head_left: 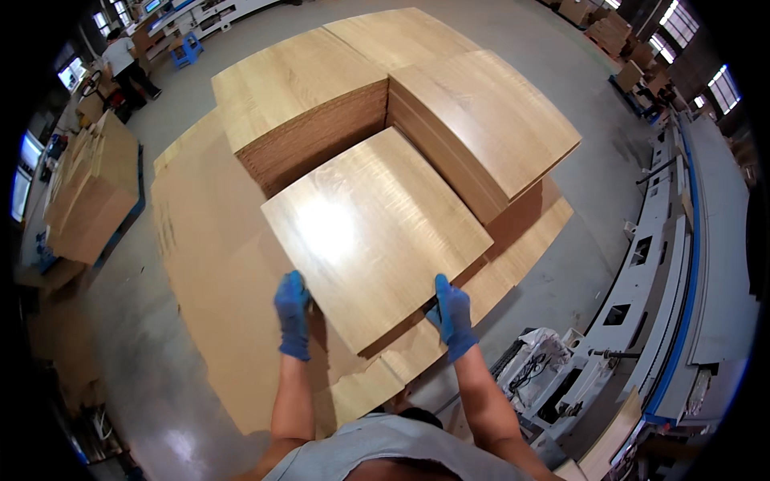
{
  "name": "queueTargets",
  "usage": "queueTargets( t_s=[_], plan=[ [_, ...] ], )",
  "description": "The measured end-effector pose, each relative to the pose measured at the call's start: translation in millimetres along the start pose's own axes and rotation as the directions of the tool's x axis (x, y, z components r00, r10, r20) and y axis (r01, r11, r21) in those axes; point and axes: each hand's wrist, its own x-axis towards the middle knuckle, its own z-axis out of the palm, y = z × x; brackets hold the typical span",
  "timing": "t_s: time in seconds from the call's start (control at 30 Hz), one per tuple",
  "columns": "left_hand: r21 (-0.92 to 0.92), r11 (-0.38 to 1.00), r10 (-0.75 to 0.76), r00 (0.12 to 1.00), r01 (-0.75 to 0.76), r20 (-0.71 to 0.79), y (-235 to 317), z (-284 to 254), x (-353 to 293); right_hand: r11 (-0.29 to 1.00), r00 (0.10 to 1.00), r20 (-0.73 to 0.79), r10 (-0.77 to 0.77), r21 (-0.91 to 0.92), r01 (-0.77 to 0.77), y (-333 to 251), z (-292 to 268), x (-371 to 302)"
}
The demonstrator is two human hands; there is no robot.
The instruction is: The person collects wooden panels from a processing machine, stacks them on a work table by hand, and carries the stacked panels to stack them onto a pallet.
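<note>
A square light wood-grain panel [377,240] lies in front of me, tilted to my view, with glare on its upper left part. My left hand [293,315], in a blue glove, is at the panel's left edge with its fingers closed against it. On the near right edge, my right hand [452,315], also blue-gloved, grips the panel; some fingertips are hidden by its edge. Behind the panel rises a taller stack of matching panels [313,100], and to its right another stack [485,120]. How many sheets lie under the front panel is hidden.
A brown cardboard sheet [204,248] spreads under the stacks on the left. Along the right runs a long grey machine [642,297] with a blue strip. Another pallet of boards [96,188] stands at left, near a person [127,66] and a blue stool [186,50].
</note>
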Motion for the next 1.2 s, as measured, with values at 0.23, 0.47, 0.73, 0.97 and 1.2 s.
queueTargets(
  t_s=[0.23, 0.47, 0.73, 0.97, 1.2],
  plan=[
    [0.051, 0.999, -0.005, 0.992, -0.002, 0.129, 28, 22, -25, 0.995, 0.997, -0.066, -0.034, -0.096, 0.028, 7, -1, 13],
    [-0.017, 0.998, -0.054, 0.992, 0.056, 0.112, 26, 33, -40, 0.977, 0.971, -0.161, -0.175, -0.146, 0.152, 7, 14, 8],
    [-0.089, 0.993, -0.073, 0.994, 0.081, 0.082, 28, 37, -34, 0.951, 0.944, -0.219, -0.245, -0.241, 0.191, -13, 17, 2],
    [-0.095, 0.994, -0.044, 0.998, 0.047, 0.035, 43, 49, -8, 0.917, 0.910, -0.262, -0.321, -0.325, 0.231, -23, 41, 18],
    [-0.117, 0.983, 0.136, 0.990, -0.140, -0.040, 46, 58, 6, 0.961, 0.944, -0.254, -0.210, -0.231, 0.151, -39, 54, 18]
  ],
)
